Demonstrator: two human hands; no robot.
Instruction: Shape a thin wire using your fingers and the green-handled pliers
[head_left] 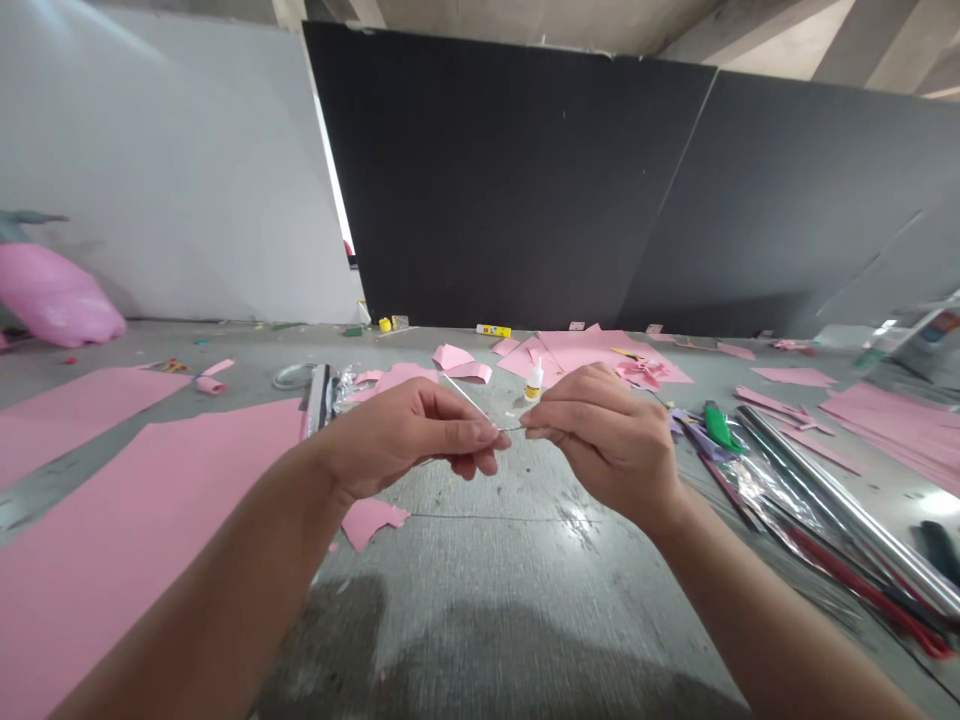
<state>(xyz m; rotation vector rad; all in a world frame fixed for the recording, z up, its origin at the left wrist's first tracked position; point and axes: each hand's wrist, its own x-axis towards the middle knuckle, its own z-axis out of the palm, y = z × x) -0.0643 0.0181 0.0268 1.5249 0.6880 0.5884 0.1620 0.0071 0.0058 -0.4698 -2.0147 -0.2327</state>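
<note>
My left hand (409, 437) and my right hand (606, 440) are raised over a concrete floor (480, 560), with their fingertips close together. Between them runs a thin white rod or wire (466, 397); my left fingers pinch it, and my right fingertips pinch its far end. Just beyond my right hand stands a small white glue bottle with a yellow cap (533, 382). Pink paper pieces (454, 358) lie beyond my left hand, and a crumpled pink paper flower (641, 373) lies past my right.
Large pink paper sheets (142, 530) cover the floor at left. At right lie a silver foil roll (840, 500), red rods, and a green-handled cutter (718, 427). A pink inflated shape (52, 297) sits by a white wall at far left, and dark panels (502, 170) stand behind.
</note>
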